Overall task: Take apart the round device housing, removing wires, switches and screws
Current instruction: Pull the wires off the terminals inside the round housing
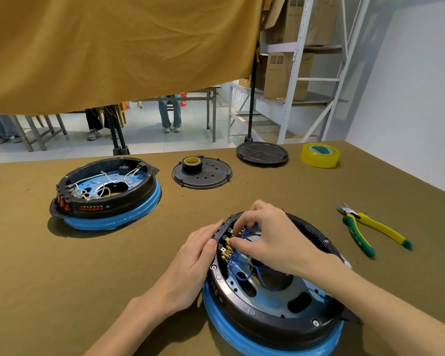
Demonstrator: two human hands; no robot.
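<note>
A round black housing (272, 322) on a blue ring lies open in front of me, showing a metal plate, blue wires (244, 263) and brass terminals (226, 251). My left hand (193, 260) presses flat against the housing's outer left wall, by the switch block. Reaching inside from the right, my right hand (265, 235) pinches the blue wires at the terminals with thumb and fingertips.
A second open housing (106, 199) with white wires sits at the left. Two black round covers (202, 177) (262, 153) lie farther back, one bearing a black tape roll (191, 164). Yellow tape (320, 155) and yellow-green pliers (370, 231) lie at the right.
</note>
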